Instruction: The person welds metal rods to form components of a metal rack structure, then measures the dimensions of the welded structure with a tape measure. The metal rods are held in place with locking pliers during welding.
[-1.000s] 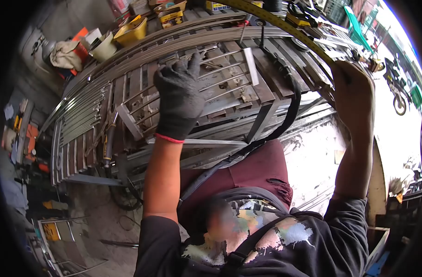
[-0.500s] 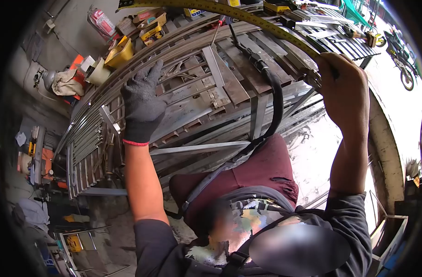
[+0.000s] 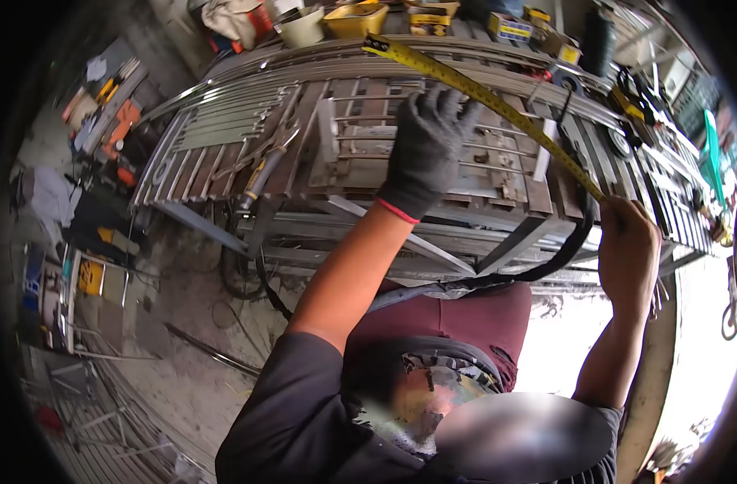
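My right hand [image 3: 630, 238], bare, is closed at the lower end of a yellow tape measure [image 3: 505, 113]. The blade runs out up and to the left, its dark hooked tip over the back of the bench. My left hand [image 3: 429, 149] wears a dark grey glove with a red cuff, its fingers apart and pointing away from me. It overlaps a small metal frame [image 3: 328, 129] of parallel rods between two flat end bars, lying on the slatted metal workbench [image 3: 546, 198]. The tape passes close by the gloved fingertips.
A row of thin rods [image 3: 231, 117] lies at the bench's left, near a tool with a yellow-and-black handle [image 3: 260, 177]. A black hose [image 3: 574, 242] loops over the front edge. Yellow tub [image 3: 356, 20] and boxes [image 3: 510, 28] stand behind long bars.
The view has swung left. My left hand has moved right across the frame, nearer the tape. The tape now slants more steeply, its free end lower in view, still held by my right hand.
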A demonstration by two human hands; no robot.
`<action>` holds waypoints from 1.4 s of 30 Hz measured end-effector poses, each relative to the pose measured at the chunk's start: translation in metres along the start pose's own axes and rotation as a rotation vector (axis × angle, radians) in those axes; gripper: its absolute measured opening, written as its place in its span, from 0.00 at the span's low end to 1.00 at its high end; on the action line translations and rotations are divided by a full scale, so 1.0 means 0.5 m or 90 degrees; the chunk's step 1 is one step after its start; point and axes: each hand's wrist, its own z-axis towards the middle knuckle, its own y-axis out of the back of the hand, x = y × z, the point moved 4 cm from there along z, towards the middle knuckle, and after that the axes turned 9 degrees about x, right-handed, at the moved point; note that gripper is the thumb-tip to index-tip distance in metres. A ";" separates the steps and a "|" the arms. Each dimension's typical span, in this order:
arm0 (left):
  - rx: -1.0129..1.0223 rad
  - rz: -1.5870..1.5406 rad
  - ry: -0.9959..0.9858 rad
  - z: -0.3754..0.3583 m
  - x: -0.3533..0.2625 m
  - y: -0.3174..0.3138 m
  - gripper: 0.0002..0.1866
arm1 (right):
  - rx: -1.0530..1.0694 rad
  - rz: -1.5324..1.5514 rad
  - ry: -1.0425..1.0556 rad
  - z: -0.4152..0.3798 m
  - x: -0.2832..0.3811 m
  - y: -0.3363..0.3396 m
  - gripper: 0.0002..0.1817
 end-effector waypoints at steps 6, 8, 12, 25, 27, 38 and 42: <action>-0.039 0.041 0.061 -0.013 0.013 -0.014 0.16 | 0.020 -0.043 0.070 0.040 0.058 -0.047 0.11; 0.081 0.088 0.110 -0.007 0.002 -0.003 0.16 | 0.029 -0.043 0.030 0.049 0.071 -0.049 0.11; 0.062 0.170 0.099 -0.017 -0.004 0.016 0.15 | 0.002 -0.066 0.074 0.070 0.021 -0.054 0.11; -0.022 0.183 0.053 -0.009 0.000 0.015 0.11 | -0.034 -0.080 -0.078 0.034 0.020 0.005 0.16; -0.008 0.180 0.049 -0.002 -0.003 0.012 0.11 | -0.049 -0.091 -0.097 0.019 0.034 0.022 0.16; -0.053 0.215 0.044 0.196 0.131 0.053 0.10 | -0.173 -0.051 -0.101 -0.026 0.058 0.110 0.13; -0.113 0.272 0.083 0.261 0.189 0.074 0.09 | -0.175 -0.032 -0.070 -0.031 0.022 0.129 0.16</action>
